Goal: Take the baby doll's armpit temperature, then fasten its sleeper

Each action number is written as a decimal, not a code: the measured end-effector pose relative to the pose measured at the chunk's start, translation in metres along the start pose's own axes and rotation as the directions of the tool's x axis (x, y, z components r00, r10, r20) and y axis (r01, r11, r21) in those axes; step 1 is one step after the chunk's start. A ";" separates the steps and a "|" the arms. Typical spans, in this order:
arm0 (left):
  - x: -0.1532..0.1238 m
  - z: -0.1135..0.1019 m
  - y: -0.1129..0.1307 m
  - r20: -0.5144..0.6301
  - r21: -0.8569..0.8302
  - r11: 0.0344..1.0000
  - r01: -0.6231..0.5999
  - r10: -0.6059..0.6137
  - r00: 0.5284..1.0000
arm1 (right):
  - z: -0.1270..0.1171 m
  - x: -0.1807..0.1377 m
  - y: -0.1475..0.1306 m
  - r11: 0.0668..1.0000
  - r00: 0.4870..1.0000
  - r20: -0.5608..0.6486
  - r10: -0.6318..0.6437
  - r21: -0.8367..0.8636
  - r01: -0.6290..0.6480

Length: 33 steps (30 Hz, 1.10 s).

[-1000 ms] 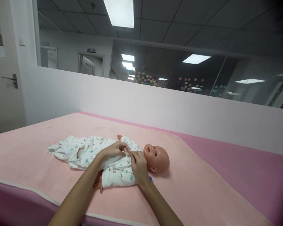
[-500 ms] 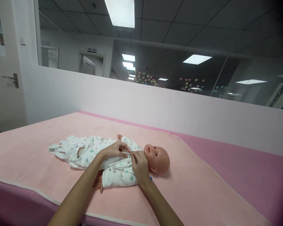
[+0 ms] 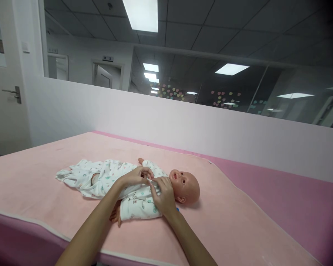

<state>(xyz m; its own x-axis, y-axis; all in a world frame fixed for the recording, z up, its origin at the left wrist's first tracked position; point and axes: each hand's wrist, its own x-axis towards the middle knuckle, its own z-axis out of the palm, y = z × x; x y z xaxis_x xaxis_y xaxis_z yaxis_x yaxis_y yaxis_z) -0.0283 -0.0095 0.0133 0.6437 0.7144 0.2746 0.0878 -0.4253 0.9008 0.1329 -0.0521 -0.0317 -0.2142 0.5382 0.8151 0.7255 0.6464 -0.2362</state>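
A baby doll (image 3: 187,186) lies on its back on the pink padded mat, its bald head to the right. It wears a white patterned romper (image 3: 140,208), whose leg part spreads loosely to the left with a gap showing at one thigh. Over the doll's upper chest, my left hand (image 3: 137,175) pinches the romper's front edge between thumb and fingers. My right hand (image 3: 163,194) meets it from the neck side, thumb and fingers closed on the same edge. A small whitish bit of the edge shows between both hands; any fastener there is too small to make out.
The pink mat (image 3: 224,229) covers a raised surface with a pale-trimmed front edge. Behind it runs a low white wall (image 3: 183,125) with a window above. A door with a metal handle (image 3: 17,95) stands at the left. Something blue (image 3: 178,209) peeks out beside the doll's neck.
My right thumb has shifted left and down along the romper's edge, toward my left fingertips. My left hand stays nearly in place, and the doll has not moved.
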 end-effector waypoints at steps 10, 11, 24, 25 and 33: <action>0.001 0.000 -0.005 -0.030 -0.045 0.999 0.012 -0.013 0.999 | 0.004 0.001 0.005 0.999 0.999 -0.023 0.026 -0.032 -0.027; 0.001 0.000 -0.006 -0.023 -0.057 0.998 0.010 -0.012 1.000 | 0.004 0.001 0.005 0.999 0.999 -0.023 0.024 -0.032 -0.025; 0.006 0.001 -0.019 -0.164 0.032 0.999 -0.005 0.010 0.986 | 0.005 0.000 0.003 0.998 0.999 0.016 0.050 -0.039 -0.049; 0.006 0.001 -0.019 -0.167 0.041 0.999 -0.003 0.010 0.986 | 0.005 0.000 0.003 0.998 0.999 0.018 0.047 -0.046 -0.046; 0.004 0.001 -0.018 -0.172 0.038 0.999 0.009 -0.002 0.985 | 0.002 0.000 0.000 0.996 0.999 0.025 0.048 -0.070 -0.046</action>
<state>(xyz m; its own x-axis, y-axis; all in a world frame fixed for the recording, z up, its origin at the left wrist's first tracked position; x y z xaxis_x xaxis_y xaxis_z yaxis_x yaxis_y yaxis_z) -0.0264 0.0006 -0.0020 0.5032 0.8001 0.3266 0.1225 -0.4402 0.8895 0.1317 -0.0515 -0.0324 -0.1955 0.5817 0.7895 0.7788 0.5814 -0.2355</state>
